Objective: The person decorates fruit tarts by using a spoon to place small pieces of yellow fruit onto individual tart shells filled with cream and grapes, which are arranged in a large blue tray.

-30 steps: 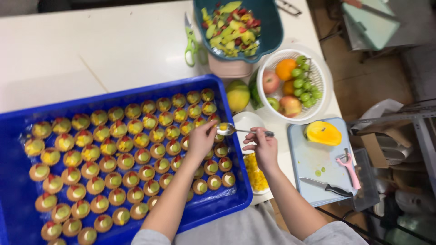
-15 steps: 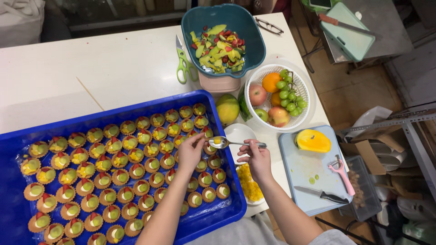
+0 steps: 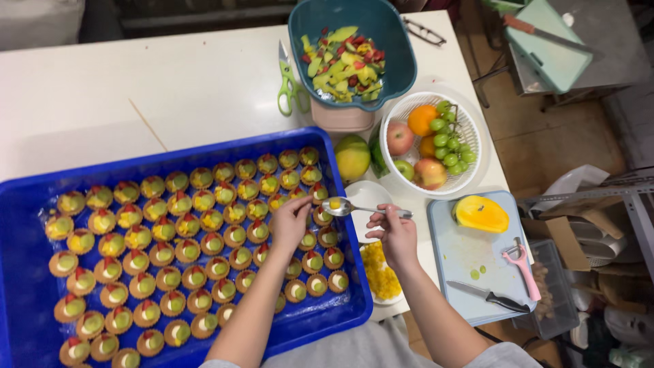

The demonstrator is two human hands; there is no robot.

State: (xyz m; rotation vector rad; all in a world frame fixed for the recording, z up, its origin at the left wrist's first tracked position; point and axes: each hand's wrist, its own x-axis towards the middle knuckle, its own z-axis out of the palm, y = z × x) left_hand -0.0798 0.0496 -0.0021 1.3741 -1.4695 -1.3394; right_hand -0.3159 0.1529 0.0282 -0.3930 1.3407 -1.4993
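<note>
**Topping the tartlets, right-hand rows in progress**

Starting at your left, the blue tray [image 3: 27, 204] sits on the white worktop [image 3: 136, 82] and carries the tartlets [image 3: 170, 238] in close rows, each with a pale filling and bits of green and red fruit on top. Most already look dressed, so the work appears well along.

Your left hand [image 3: 291, 221] hovers over the tartlets near the tray's right edge, fingers pinched together at the tips; whether they grip a fruit piece you cannot tell from here. Just beside it, your right hand [image 3: 395, 235] is closed on the handle of a metal spoon [image 3: 340, 204], whose bowl carries a small yellow piece and hangs over the tray's right rim.

The step in hand seems to be moving fruit from spoon to tartlet. The next move likely calls for a steady spoon and a light fingertip placement so the filling is not dented.

Further right, a white plate [image 3: 371, 194] holds chopped yellow fruit [image 3: 381, 272] near your right wrist. Behind it stand a teal tub of fruit scraps [image 3: 402, 61], green scissors [image 3: 289, 88] and a white colander of whole fruit [image 3: 470, 136]. At the far right, a pale cutting board [image 3: 463, 259] holds a mango half [image 3: 480, 213], a pink peeler [image 3: 523, 269] and a knife [image 3: 487, 296]. No readable packages or labels show.
</note>
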